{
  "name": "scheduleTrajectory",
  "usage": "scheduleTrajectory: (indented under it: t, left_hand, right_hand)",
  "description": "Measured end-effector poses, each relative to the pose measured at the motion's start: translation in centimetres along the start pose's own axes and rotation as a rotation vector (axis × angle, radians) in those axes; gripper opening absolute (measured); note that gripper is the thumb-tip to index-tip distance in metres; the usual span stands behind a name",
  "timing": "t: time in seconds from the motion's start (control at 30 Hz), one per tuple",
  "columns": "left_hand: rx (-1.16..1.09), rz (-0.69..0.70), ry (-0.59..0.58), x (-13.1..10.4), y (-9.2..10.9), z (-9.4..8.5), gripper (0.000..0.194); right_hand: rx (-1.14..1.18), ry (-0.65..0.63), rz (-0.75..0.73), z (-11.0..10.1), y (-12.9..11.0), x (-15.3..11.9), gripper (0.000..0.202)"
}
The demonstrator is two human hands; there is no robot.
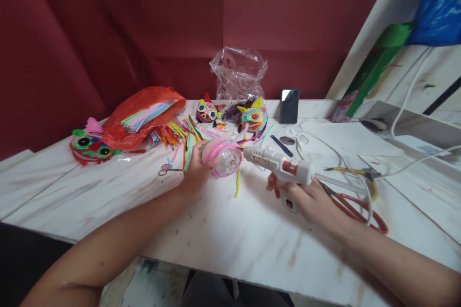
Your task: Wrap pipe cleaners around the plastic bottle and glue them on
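Observation:
My left hand (199,165) is closed on the side of a clear plastic ball (227,162) partly wound with pink pipe cleaners (219,146). In my right hand (300,196) is a white hot glue gun (277,160), its nozzle pointing left at the ball's right side. Whether the tip touches the ball, I cannot tell. A glue stick (340,183) runs out of the gun's back end. Just under the ball a yellow pipe cleaner (237,184) lies on the white table (223,235). Small scissors (169,170) rest left of my left hand.
Finished pipe-cleaner heads stand at the left (91,146) and back (254,119). A red bag (144,115) holds more pipe cleaners. Behind are a clear plastic bag (239,74) and a phone (289,106). Red-handled scissors (360,208) and cables lie beside my right forearm.

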State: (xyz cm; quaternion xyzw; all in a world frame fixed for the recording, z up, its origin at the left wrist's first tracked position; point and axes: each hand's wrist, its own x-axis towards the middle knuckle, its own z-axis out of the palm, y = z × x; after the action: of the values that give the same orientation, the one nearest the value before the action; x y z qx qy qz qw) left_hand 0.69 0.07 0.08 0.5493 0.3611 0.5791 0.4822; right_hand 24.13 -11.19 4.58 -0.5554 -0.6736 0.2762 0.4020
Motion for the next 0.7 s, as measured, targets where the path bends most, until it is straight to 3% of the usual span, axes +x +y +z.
scheduleTrajectory:
  t: [0.1,0.23,0.4,0.6,0.7]
  left_hand:
    - [-0.023,-0.013,0.0,0.0,0.1,0.0,0.061]
    - [-0.061,-0.049,-0.011,0.0,0.4,0.1,0.062]
    - [-0.097,-0.074,-0.018,0.3,0.9,0.1,0.062]
    - [-0.099,-0.122,-0.016,0.6,1.0,0.1,0.062]
    - [-0.104,-0.139,-0.036,0.2,1.1,0.3,0.062]
  right_hand:
    - [-0.134,0.112,0.004,-1.4,1.2,1.1,0.027]
    - [-0.575,0.258,0.064,-4.2,4.2,3.6,0.022]
    - [-1.039,0.142,0.279,-6.0,6.8,5.5,0.027]
    - [-1.115,0.05,0.25,-4.8,7.5,5.6,0.024]
    - [-1.103,0.042,0.239,-5.5,8.4,5.5,0.023]
